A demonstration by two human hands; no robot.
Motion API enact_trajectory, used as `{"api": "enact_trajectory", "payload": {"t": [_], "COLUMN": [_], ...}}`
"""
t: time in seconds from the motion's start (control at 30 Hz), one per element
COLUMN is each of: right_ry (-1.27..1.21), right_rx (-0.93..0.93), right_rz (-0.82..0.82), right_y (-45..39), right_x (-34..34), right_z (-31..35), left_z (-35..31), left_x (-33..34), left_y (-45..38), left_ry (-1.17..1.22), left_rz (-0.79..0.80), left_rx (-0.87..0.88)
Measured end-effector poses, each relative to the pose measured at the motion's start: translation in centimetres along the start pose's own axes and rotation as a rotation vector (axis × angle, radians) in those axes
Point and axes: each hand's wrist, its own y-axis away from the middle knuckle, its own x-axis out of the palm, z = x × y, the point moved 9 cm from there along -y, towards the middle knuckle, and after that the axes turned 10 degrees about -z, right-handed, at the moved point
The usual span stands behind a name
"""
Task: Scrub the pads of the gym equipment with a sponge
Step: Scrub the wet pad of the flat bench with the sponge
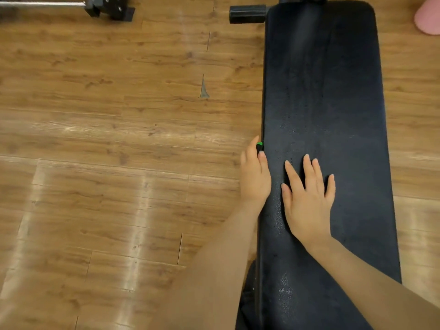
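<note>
A long black bench pad [333,91] runs from the near edge to the top of the view, with wet droplets along its left part. My left hand [254,177] is at the pad's left side edge, fingers curled round a sponge [259,146] of which only a small green and dark tip shows; it sits against the pad's side. My right hand [307,201] lies flat on top of the pad with fingers spread, holding nothing.
Wood-look floor [107,151] spreads to the left and right of the bench. A black foam roller [247,14] juts out at the pad's far left. A metal frame with a bar [104,7] stands at top left. A pink object [428,17] is at top right.
</note>
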Motion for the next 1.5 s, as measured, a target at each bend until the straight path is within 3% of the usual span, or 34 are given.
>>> {"api": "enact_trajectory", "payload": {"t": [0.4,0.77,0.87,1.2,1.5], "right_ry": [0.001,0.008,0.003,0.028,0.045], "right_rx": [0.004,0.015,0.012,0.014,-0.008], "right_rz": [0.017,0.015,0.013,0.047,0.042], "right_y": [3.2,5.5,6.9,12.7,13.4], "right_x": [-0.9,-1.5,-1.9,-3.5,-3.6], "right_z": [-0.1,0.1,0.2,-0.2,-0.1], "left_z": [3.1,1.4,1.6,5.0,4.5], "left_x": [-2.5,-1.3,-1.8,-4.6,-4.3], "left_y": [8.5,4.5,6.2,14.7,12.5], "left_ry": [-0.104,-0.064,-0.094,-0.141,-0.126], "left_rz": [0.050,0.053,0.074,0.094,0.058], "left_rx": [0.114,0.024,0.104,0.132,0.096]}}
